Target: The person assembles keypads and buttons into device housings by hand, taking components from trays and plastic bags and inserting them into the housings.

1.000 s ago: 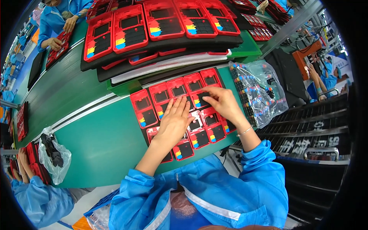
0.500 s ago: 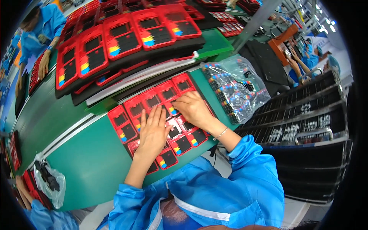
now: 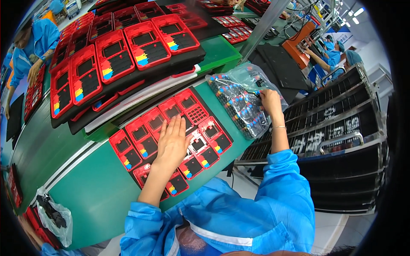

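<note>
Red plastic device casings [image 3: 136, 130] lie in two rows on a dark tray on the green bench. Most hold black rubber keypads [image 3: 191, 165] with yellow and blue keys at one corner. The casing at the far right end [image 3: 197, 113] shows a bare grid of key holes. My left hand [image 3: 174, 138] lies flat across the middle casings, fingers stretched out, hiding part of them. My right hand [image 3: 270, 101] reaches over a clear plastic bag [image 3: 245, 102] of black keypads with coloured keys. Its fingers are pinched together at the bag; what is between them is hidden.
Stacked trays of red casings [image 3: 113, 55] rise at the back left. A black slotted rack [image 3: 326, 128] stands on the right, and a metal post [image 3: 269, 27] rises behind the bag. Another plastic bag [image 3: 54, 213] lies at the lower left. Co-workers sit at left and far right.
My right hand has moved from the far casings rightward to the bag of keypads. The far right casing is now uncovered. My left hand stays flat on the casings; the view has shifted slightly.
</note>
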The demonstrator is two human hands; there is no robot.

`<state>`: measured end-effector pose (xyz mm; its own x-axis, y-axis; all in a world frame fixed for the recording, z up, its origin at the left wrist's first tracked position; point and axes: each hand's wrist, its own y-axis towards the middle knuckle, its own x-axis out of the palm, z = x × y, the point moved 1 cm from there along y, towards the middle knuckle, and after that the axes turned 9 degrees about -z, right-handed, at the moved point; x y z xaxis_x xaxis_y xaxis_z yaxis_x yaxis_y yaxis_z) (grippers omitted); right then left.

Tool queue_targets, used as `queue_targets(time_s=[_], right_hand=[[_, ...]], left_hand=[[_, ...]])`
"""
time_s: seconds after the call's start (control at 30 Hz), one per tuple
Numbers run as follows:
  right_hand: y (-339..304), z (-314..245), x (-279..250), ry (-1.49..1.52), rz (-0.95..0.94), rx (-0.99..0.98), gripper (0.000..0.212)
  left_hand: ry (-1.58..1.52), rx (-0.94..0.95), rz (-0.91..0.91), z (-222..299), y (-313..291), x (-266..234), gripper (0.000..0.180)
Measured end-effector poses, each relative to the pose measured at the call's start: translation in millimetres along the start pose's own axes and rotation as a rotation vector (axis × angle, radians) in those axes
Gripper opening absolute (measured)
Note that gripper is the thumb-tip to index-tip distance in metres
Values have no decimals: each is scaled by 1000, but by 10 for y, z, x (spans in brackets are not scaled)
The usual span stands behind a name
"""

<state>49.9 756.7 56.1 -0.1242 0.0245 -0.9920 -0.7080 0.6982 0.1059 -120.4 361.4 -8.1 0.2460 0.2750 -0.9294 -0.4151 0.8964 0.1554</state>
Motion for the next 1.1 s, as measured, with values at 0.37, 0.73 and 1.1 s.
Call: queue_targets(time_s=[0.37,0.73,1.1], right_hand=[[140,321,191,-211,92,25,17],[-469,-1086,-597,245,470,-428,17],[-438,-2055,204,517,-196,-909,25]], left_hand=[[217,41,53,21,70,67,54],[52,39,25,21,-20,24,66],[46,35,-2,29,-1,35,70]])
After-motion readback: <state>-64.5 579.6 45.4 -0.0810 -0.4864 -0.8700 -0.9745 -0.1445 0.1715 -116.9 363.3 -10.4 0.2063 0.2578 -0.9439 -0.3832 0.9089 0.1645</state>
